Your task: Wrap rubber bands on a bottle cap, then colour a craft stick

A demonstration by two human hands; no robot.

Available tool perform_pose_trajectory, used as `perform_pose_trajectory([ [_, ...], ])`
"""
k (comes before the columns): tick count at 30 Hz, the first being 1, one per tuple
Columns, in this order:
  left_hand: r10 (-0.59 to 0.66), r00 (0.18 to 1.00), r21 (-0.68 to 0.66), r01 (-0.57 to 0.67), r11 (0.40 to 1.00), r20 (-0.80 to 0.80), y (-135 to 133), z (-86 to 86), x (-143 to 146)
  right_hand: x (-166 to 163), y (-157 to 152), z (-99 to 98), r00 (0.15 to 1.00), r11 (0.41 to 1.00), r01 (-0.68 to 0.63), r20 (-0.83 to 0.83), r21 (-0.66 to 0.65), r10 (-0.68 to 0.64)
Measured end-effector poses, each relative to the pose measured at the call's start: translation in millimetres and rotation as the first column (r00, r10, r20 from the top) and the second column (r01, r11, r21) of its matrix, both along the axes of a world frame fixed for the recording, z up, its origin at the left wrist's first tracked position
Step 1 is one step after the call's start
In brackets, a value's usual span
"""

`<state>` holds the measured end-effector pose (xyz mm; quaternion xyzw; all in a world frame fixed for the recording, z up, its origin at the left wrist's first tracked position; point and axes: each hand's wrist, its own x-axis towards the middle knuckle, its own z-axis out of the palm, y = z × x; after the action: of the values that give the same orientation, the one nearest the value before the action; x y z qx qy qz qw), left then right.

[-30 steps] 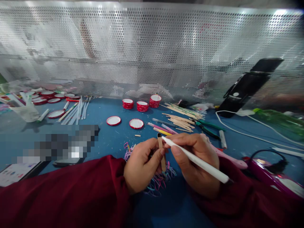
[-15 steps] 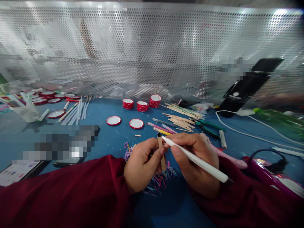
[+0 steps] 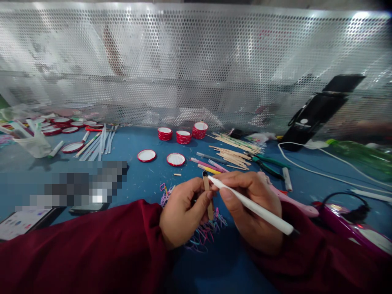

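Note:
My left hand [image 3: 182, 214] pinches a flat brown wooden stick [image 3: 207, 183], held upright, with a black tip at its upper end. A white pen [image 3: 257, 210] lies in my right hand [image 3: 260, 200], gripped between thumb and fingers. Its front end points left and sits close beside the stick just below the black tip; whether they touch I cannot tell. Under the left hand lies a tangle of coloured rubber bands or threads [image 3: 203, 237] on the blue table [image 3: 134, 183], partly hidden by the hands.
Red-rimmed white round lids [image 3: 175, 159] and red stacked rings [image 3: 183, 137] stand ahead. Thin wooden sticks [image 3: 234, 157], coloured pens [image 3: 208, 168] and green-handled pliers [image 3: 266, 165] lie to the right. Phones [image 3: 27, 220] and a white cup of pens [image 3: 35, 145] are left. A perforated metal panel [image 3: 190, 61] closes the back.

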<state>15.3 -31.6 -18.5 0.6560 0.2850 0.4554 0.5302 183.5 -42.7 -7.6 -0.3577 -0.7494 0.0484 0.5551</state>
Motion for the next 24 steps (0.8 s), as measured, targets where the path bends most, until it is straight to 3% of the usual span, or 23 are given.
perform_pose_trajectory([
  [24, -0.008, 1.000, 0.016, 0.007, 1.000, 0.005, 0.5, 0.9, 0.6, 1.2, -0.1, -1.0, 0.999, 0.999, -0.036, -0.005, -0.020, 0.036],
])
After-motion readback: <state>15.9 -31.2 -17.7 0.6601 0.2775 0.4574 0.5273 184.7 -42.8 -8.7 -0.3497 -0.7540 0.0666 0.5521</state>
